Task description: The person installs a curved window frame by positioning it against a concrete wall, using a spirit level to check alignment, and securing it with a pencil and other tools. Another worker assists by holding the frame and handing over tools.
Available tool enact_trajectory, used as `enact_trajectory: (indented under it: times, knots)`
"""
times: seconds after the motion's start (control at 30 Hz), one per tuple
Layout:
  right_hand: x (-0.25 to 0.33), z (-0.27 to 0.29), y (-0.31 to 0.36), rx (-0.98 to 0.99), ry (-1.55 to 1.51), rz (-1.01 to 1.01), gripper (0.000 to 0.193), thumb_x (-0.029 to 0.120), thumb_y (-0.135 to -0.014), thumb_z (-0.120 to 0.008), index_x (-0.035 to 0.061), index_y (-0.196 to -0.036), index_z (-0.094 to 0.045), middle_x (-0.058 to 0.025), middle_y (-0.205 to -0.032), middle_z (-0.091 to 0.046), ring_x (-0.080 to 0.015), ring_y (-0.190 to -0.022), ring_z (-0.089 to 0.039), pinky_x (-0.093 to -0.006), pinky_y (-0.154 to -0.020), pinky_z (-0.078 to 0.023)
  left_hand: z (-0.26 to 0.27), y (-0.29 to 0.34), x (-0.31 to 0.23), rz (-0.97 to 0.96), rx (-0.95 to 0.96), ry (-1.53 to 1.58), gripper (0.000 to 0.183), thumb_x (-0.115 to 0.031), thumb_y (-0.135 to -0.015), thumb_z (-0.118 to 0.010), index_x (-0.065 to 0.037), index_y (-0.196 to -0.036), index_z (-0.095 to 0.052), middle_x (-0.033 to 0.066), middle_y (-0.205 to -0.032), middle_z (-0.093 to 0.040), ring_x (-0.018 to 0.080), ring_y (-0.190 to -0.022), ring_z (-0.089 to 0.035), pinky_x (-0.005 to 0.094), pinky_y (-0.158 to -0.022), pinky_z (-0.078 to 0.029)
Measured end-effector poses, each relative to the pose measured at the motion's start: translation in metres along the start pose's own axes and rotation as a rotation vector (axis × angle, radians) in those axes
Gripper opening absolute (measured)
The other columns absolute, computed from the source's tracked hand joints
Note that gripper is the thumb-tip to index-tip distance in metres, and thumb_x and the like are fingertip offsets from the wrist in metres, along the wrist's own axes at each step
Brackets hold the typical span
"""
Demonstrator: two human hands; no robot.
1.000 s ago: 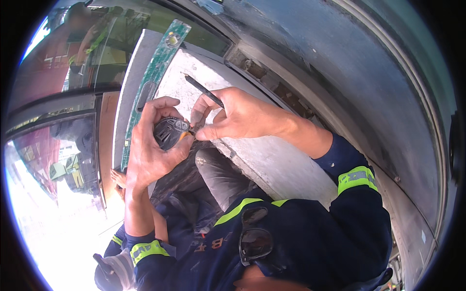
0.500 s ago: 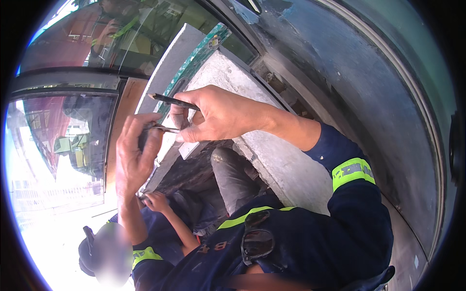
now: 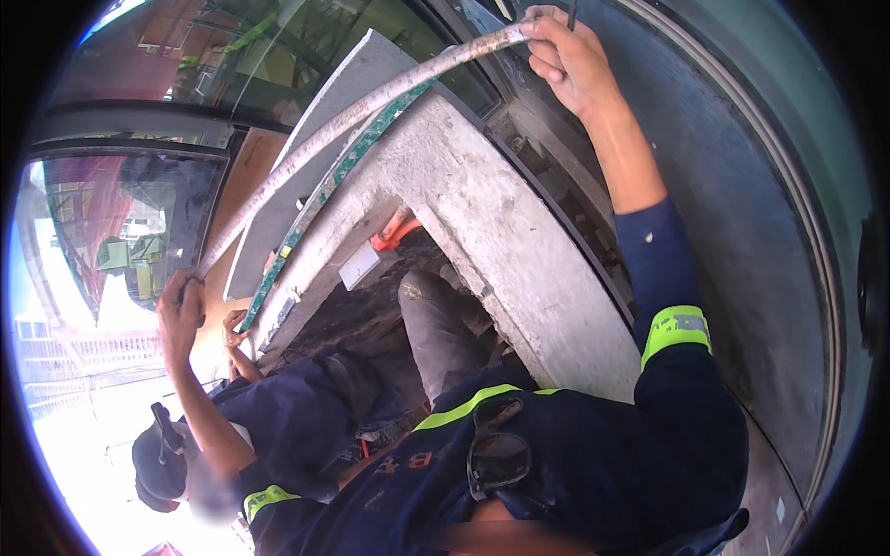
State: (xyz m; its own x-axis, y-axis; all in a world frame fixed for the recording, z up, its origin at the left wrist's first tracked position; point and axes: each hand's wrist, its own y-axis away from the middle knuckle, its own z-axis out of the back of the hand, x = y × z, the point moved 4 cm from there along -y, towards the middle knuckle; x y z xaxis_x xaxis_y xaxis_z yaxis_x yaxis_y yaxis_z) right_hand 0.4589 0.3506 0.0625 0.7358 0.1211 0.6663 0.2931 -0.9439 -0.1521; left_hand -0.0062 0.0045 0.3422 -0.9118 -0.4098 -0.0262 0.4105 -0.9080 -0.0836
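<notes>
Tape blade [image 3: 389,92] is pinched by the right hand [image 3: 573,67]; its mostly hidden case [image 3: 201,304] is gripped by the left hand [image 3: 178,310]. Blade markings [image 3: 352,114] cannot be made out.

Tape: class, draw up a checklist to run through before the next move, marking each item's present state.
1. Right hand grips the tape's upper end: ok.
2. Left hand at its lower end: ok.
3. Pencil in the right hand: ok.
4. Tape touching the board: cannot tell.
5. Co-worker's hand away from the level: not ok, it is at the lower end.
</notes>
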Motion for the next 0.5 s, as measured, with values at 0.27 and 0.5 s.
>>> enact_trajectory:
  times: [0.27,0.5]
  knots:
    - [-0.090,0.002,-0.080,-0.130,0.770,-0.195,0.052,0.056,-0.101,-0.072,0.0050,-0.092,-0.064,0.0005,-0.082,-0.055,-0.0069,-0.055,-0.033,-0.0264,-0.044,-0.025,0.084,-0.009,-0.007,-0.042,-0.207,0.031,0.026,-0.021,-0.109,-0.062,0.000,-0.116,-0.074,-0.0010,-0.077,-0.057,0.0060,-0.061,-0.048,0.0271,-0.055,-0.037]
    - [-0.088,-0.013,-0.006,-0.184,0.697,-0.242,0.042,0.041,-0.091,-0.080,0.0069,-0.073,-0.063,0.0036,-0.067,-0.047,-0.0092,-0.053,-0.039,-0.0307,-0.045,-0.030,0.098,-0.047,-0.058,0.016,-0.334,-0.308,0.033,-0.034,-0.107,-0.066,-0.004,-0.112,-0.078,0.0074,-0.085,-0.063,0.0171,-0.070,-0.055,0.0385,-0.069,-0.045]
